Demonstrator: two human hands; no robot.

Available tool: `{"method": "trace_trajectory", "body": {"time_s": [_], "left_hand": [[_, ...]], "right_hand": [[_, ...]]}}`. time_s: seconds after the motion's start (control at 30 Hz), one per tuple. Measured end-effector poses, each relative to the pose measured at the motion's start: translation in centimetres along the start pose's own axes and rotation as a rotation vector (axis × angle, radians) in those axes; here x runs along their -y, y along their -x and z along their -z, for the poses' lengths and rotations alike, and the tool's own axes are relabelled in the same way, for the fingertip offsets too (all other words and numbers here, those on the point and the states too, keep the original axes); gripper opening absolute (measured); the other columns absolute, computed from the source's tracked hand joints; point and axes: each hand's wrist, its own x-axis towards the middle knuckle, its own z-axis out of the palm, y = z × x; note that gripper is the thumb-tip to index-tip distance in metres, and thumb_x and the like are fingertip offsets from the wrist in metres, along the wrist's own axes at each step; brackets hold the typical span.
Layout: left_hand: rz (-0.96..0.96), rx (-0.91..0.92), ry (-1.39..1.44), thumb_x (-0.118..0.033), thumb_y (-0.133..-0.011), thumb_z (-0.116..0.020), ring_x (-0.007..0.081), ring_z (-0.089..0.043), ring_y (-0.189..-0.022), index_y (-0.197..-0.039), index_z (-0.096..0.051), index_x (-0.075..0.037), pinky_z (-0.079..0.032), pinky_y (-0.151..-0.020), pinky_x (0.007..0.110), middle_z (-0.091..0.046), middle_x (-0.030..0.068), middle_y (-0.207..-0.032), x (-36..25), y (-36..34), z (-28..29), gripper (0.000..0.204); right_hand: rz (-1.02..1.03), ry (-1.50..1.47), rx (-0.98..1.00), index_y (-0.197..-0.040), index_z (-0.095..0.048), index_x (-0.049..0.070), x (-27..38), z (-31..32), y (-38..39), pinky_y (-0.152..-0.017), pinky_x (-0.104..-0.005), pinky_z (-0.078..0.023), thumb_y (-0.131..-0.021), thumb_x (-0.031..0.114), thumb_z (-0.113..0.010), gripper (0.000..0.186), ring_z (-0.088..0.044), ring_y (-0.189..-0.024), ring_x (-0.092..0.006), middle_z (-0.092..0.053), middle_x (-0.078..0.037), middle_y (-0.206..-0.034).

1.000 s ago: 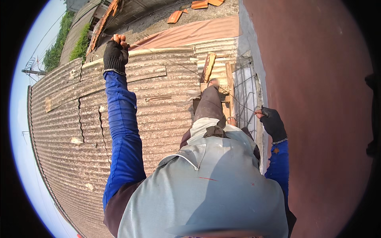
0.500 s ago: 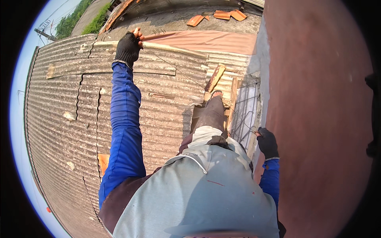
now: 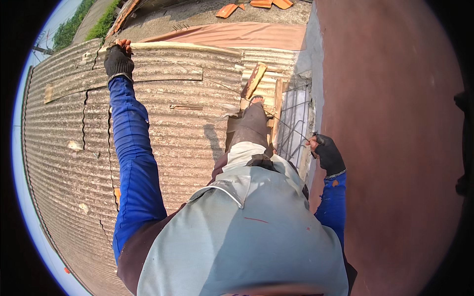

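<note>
A thin dark wire (image 3: 222, 85) runs slantwise across the roof between my two hands. At the far left, my left hand (image 3: 120, 60), in a black fingerless glove, is raised with its fingers closed on one end. My right hand (image 3: 328, 153), gloved the same way, is closed on the wire beside the reddish wall. Between them the wire passes over my leg, near my bare toes (image 3: 257, 100). Just beyond the right hand lies a frame of steel bars (image 3: 295, 113) along the wall's foot.
Corrugated roofing (image 3: 168, 128) spreads on the left. The reddish wall (image 3: 390, 138) rises close on the right. A worn wooden piece (image 3: 255, 80) and an upright plank (image 3: 276, 106) lie by my foot. Farther off are a brownish sheet (image 3: 237, 34) and broken orange tiles (image 3: 227, 10).
My left hand has moved farther left. The right hand has turned and come up slightly, and the wire now shows as a longer line reaching it. The whole view has shifted a little.
</note>
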Motion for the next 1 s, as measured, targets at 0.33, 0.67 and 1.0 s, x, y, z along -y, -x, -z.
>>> {"method": "trace_trajectory", "body": {"time_s": [0.33, 0.67, 1.0], "left_hand": [[0.156, 0.159, 0.015, -0.021, -0.096, -0.058, 0.0277, -0.063, -0.097, -0.11, -0.052, 0.004, -0.057, -0.08, 0.034, -0.061, 0.0159, -0.104, 0.8, 4.1, -3.4, 0.03], [0.081, 0.416, 0.035, -0.021, -0.095, -0.059, 0.0278, -0.063, -0.101, -0.112, -0.051, 0.004, -0.057, -0.084, 0.034, -0.061, 0.0156, -0.104, 0.0, 14.0, -7.9, 0.031], [0.217, 0.405, 0.188, -0.021, -0.096, -0.057, 0.0234, -0.065, -0.09, -0.11, -0.054, 0.002, -0.058, -0.075, 0.032, -0.063, 0.0129, -0.098, 1.1, 16.7, -8.0, 0.027]], "right_hand": [[-0.064, -0.048, 0.096, -0.124, -0.053, -0.005, -1.1, 2.3, -0.6, -0.066, -0.0259, -0.046, -0.088, 0.013, -0.061, 0.041, -0.051, -0.065, -0.0095, -0.053, -0.002, -0.072], [0.154, -0.009, -0.004, -0.131, -0.05, -0.003, 1.7, 2.5, -1.3, -0.072, -0.0271, -0.048, -0.092, 0.013, -0.056, 0.042, -0.055, -0.072, -0.0114, -0.056, -0.002, -0.076], [0.114, 0.066, 0.02, -0.119, -0.06, -0.002, 5.6, 1.1, 0.3, -0.059, -0.0233, -0.041, -0.095, 0.025, -0.056, 0.037, -0.046, -0.06, -0.0072, -0.05, 0.002, -0.067]]}}
